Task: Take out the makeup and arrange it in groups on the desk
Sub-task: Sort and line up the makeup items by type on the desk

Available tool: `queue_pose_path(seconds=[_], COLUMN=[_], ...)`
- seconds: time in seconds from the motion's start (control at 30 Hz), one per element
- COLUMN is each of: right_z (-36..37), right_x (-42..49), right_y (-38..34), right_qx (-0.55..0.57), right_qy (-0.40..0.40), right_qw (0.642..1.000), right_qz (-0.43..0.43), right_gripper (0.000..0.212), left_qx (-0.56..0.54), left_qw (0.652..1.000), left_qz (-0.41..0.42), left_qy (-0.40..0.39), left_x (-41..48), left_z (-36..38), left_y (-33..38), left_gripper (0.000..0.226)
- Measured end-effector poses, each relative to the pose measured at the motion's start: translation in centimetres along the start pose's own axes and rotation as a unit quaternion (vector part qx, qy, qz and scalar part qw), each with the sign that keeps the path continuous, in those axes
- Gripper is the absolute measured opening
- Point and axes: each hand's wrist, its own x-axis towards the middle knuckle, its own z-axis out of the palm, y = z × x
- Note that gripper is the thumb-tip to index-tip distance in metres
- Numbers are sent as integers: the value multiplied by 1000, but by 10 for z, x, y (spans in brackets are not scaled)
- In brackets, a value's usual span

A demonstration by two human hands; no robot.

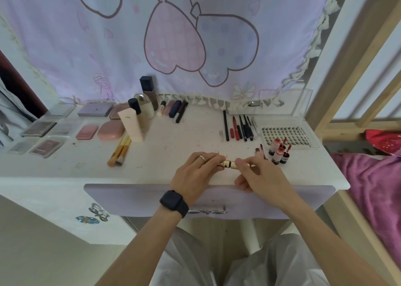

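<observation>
The left hand [195, 172] and the right hand [258, 175] meet near the front edge of the desk [173, 138], right of centre. The left grips one end of a small gold tube [227, 163], the right pinches the other end, and the tube lies level between them. Red-capped bottles [278, 151] stand near the right edge, just beyond the right hand. Pencils [238, 127] lie in a row toward the back right, and palettes [43, 131] sit along the left edge.

Holds a small gold tube [227, 163] level over the front of the white desk [165, 155], left hand [195, 172] curled round one end, right hand [258, 175] pinching the other. Shows palettes [41, 129] at far left, bottles [147, 90] and brushes [120, 151] beside them, pencils [238, 127] in a row, and small red bottles [278, 152] next to a lash tray [288, 133] at right.
</observation>
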Motion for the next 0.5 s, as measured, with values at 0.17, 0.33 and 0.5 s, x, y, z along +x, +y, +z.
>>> queue_pose_path(seconds=[0.17, 0.33, 0.5], right_z=[-6, -5, -9], right_x=[-6, -5, -13], right_y=[4, -3, -3], right_qx=[-26, -15, -71], right_qy=[22, 5, 51], right_qw=[996, 1000, 992], right_qz=[-80, -16, -89], right_gripper=[24, 18, 14], left_qx=[2, 4, 1], left_qw=[1000, 1000, 1000], left_qz=[0, -6, -12], left_qy=[-7, -8, -9], left_x=[0, -1, 1], left_z=[0, 1, 1], left_y=[0, -1, 1], left_gripper=[30, 31, 32])
